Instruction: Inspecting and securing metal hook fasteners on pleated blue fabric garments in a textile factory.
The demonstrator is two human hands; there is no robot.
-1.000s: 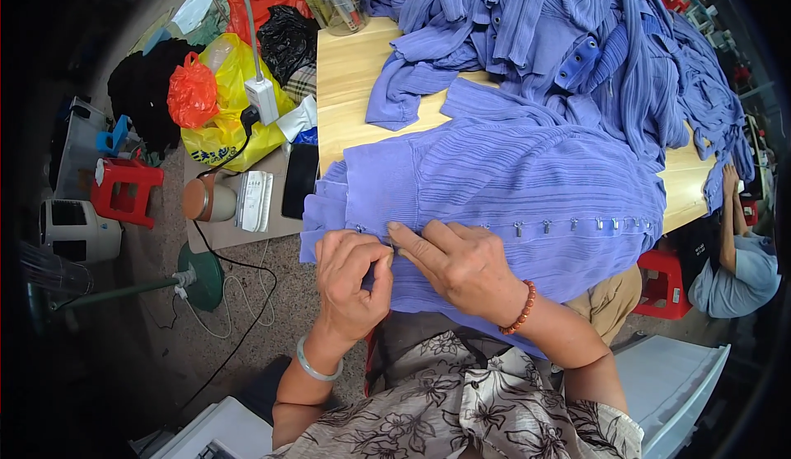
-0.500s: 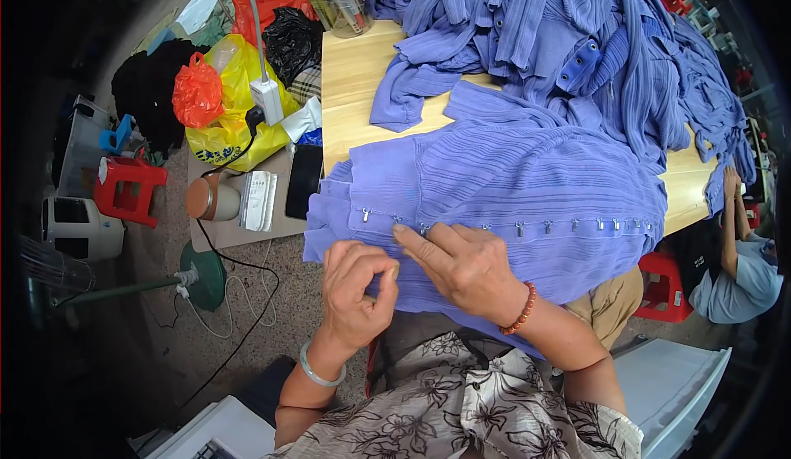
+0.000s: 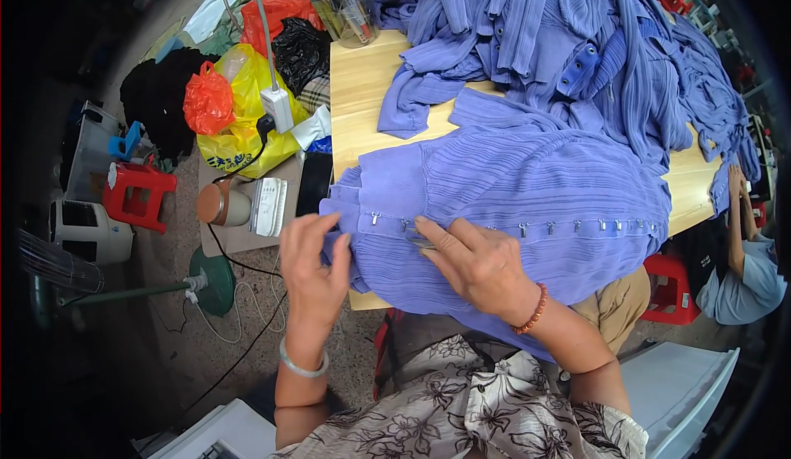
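Note:
A blue-violet ribbed knit garment (image 3: 527, 179) lies stretched across the near side of the table. Along its front band runs a row of small silver metal clasps (image 3: 522, 230). My right hand (image 3: 486, 269), with a beaded bracelet, rests on the garment by this row. From between its thumb and fingers juts a small grey metal tool (image 3: 422, 242), mostly covered, so its kind is unclear. At the garment's left end, my left hand (image 3: 311, 261) is raised with its fingers apart, holding nothing I can see.
A heap of similar blue garments (image 3: 560, 39) covers the table's far side. Left of the wooden table (image 3: 362, 72) are a yellow bag (image 3: 247, 88), a lidded jar (image 3: 224, 202) and a power strip (image 3: 277, 110). Red stools (image 3: 140, 195) stand around; a person (image 3: 741, 269) sits at right.
My left hand has moved left, and its curled fingers have spread. My right hand has shifted slightly right and down; the grey tool now shows under its fingers. The view has shifted a little.

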